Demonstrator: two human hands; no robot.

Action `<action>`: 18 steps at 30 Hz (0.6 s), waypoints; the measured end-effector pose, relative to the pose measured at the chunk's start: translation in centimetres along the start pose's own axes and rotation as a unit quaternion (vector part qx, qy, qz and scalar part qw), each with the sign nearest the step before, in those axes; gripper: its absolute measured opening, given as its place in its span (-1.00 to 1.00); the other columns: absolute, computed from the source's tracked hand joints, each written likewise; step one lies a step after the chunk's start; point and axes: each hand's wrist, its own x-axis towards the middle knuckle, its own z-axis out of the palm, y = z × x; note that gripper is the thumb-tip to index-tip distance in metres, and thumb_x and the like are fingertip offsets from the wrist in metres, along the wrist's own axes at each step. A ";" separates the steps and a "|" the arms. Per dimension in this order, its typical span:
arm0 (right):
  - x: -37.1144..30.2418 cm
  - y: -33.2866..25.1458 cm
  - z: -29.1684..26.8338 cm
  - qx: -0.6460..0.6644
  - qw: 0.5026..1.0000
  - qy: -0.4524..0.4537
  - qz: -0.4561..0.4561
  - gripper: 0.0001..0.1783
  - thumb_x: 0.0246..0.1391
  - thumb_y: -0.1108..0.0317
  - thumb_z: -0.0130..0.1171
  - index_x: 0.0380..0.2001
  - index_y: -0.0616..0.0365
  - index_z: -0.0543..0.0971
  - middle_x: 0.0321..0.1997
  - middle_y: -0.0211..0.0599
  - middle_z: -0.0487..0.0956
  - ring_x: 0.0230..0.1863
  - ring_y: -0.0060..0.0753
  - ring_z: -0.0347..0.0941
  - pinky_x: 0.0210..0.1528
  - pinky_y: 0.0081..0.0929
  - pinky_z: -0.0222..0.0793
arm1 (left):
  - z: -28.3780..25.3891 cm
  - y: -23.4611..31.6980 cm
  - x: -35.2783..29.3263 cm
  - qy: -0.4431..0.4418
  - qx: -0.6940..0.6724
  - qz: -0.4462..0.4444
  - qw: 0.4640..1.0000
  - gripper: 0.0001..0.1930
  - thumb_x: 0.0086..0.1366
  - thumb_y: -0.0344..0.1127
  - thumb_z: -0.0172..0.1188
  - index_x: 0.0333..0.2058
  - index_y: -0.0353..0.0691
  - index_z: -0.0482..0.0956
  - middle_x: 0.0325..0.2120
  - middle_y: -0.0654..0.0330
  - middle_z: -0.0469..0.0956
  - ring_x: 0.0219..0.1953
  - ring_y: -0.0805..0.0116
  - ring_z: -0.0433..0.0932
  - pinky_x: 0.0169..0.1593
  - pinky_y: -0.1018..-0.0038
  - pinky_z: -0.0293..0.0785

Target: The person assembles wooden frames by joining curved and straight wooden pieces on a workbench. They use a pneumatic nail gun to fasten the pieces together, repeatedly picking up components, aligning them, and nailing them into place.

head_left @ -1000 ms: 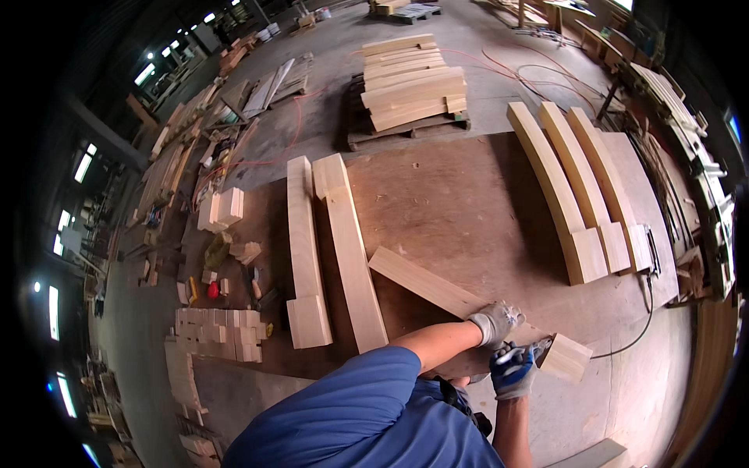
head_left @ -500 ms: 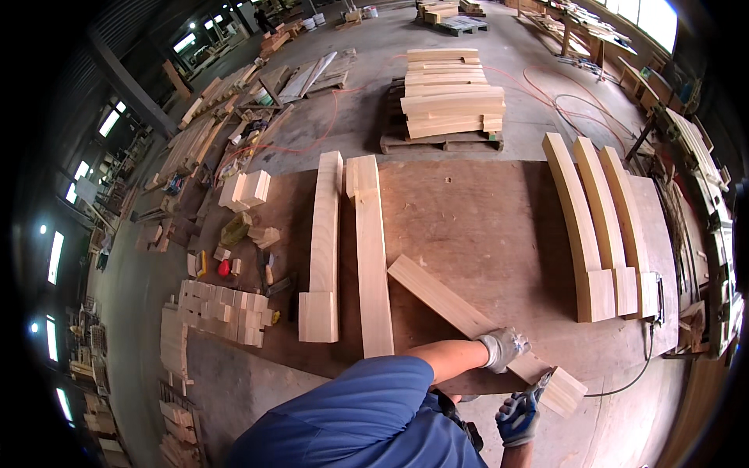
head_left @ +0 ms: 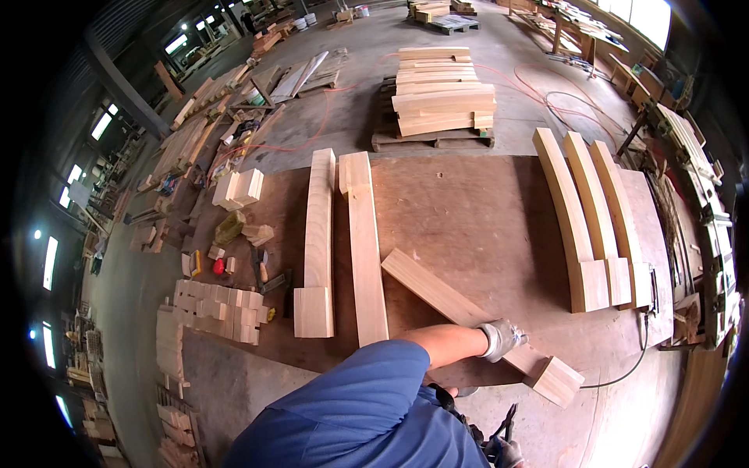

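A pale wooden beam lies aslant on the brown board, a short wooden block at its near right end. My left hand, in a grey-white glove, rests closed on top of this beam. Small shiny bits show at its fingers, too small to name. Low by my waist, my right hand is gloved too and closed around a dark two-pronged tool that looks like pliers. Part of the right hand is cut off by the lower edge.
Two long beams lie left of the slanted one; three curved beams lie at the right, beside a black cable. Small blocks and hand tools crowd the left side. Beyond the board stands a pallet of stacked timber.
My right hand has drawn back from the block at the beam's end, down toward my waist, with the dark tool. My left hand has stayed on the beam. The view has shifted slightly.
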 end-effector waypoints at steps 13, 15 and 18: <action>10.7 14.9 -8.2 0.210 0.977 0.043 0.012 -0.52 0.34 0.02 0.11 -0.14 0.33 0.59 -0.18 0.13 0.71 -0.20 0.23 0.71 -0.20 0.24 0.68 | -2.3 -8.5 -0.9 -0.014 0.147 -0.008 0.989 -0.24 0.22 -0.19 0.36 0.42 0.02 0.40 0.34 0.18 0.50 0.39 0.14 0.44 0.49 0.00 0.21; 11.2 14.5 -7.0 0.210 0.976 0.059 -0.013 -0.62 0.30 0.17 0.15 -0.15 0.36 0.58 -0.13 0.20 0.71 -0.12 0.32 0.71 -0.11 0.32 0.70 | -3.8 -9.5 -1.3 -0.034 0.161 -0.060 0.985 -0.35 0.38 -0.22 0.19 0.45 0.02 0.37 0.38 0.15 0.45 0.44 0.09 0.38 0.56 -0.02 0.04; 10.9 12.9 -5.8 0.206 0.977 0.041 -0.044 -0.64 0.26 0.18 0.21 -0.16 0.35 0.58 -0.13 0.22 0.70 -0.12 0.32 0.70 -0.09 0.31 0.69 | -2.5 -10.2 -1.8 0.017 0.171 -0.124 0.977 -0.37 0.49 -0.23 0.00 0.52 0.00 0.27 0.52 0.05 0.23 0.58 -0.01 0.13 0.60 -0.08 -0.13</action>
